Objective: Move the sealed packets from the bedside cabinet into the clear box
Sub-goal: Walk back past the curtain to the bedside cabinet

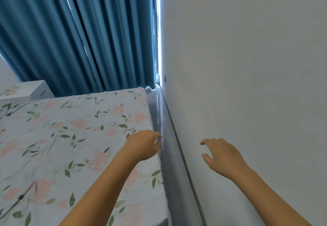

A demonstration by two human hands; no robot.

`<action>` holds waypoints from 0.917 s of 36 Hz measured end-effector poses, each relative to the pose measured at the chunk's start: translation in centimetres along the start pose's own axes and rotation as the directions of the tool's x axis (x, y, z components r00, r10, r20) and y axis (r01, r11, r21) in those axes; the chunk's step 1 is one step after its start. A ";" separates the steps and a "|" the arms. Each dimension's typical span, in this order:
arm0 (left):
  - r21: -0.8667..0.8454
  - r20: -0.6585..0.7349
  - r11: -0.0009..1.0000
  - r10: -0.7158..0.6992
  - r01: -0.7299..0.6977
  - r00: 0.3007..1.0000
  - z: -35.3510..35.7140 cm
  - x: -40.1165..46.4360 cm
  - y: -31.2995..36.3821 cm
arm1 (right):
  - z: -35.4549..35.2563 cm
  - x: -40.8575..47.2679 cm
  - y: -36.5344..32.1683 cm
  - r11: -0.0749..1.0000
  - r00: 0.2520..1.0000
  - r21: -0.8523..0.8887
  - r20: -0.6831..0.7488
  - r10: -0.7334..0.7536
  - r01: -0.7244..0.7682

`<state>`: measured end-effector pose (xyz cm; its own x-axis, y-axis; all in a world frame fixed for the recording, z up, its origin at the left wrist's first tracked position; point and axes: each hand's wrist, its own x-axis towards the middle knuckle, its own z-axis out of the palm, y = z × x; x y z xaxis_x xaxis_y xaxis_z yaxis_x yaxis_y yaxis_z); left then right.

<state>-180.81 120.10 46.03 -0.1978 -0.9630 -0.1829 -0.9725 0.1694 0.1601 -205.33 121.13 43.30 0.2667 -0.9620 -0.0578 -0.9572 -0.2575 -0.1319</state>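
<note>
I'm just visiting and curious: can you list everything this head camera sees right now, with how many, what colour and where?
Bed: one, white sheet with pink flowers and green leaves, lower left, filling most of that side.
Curtain: one, teal blue, hanging behind the bed, upper left.
Bedside cabinet: one, white, far left beyond the bed; something pale lies on top, too blurred to name.
Wall: one, white, right side.
Floor strip: one, grey, between bed and wall.
Left hand: one, over the bed's edge, fingers loosely curled, holding nothing.
Right hand: one, before the wall, fingers spread, holding nothing.
</note>
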 end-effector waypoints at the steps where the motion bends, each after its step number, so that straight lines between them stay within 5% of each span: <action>1: 0.004 0.008 1.000 -0.010 0.010 1.000 0.1 0.9 0.0 | -0.1 0.7 0.6 1.000 1.000 0.000 0.007 -0.005 0.005; 19: -0.011 0.067 0.991 -0.129 0.130 0.989 0.1 19.1 -4.5 | -0.2 17.9 7.4 0.999 0.998 0.042 0.059 -0.009 0.006; 33: -0.028 0.058 0.964 -0.264 0.266 0.963 -6.1 43.9 -17.9 | -1.3 51.6 5.7 0.992 0.993 0.074 0.043 -0.109 0.106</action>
<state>-171.35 73.57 41.01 0.0593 -0.9596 -0.2749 -0.9863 -0.0988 0.1323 -197.19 69.86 40.82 0.3741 -0.9234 -0.0855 -0.9127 -0.3503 -0.2105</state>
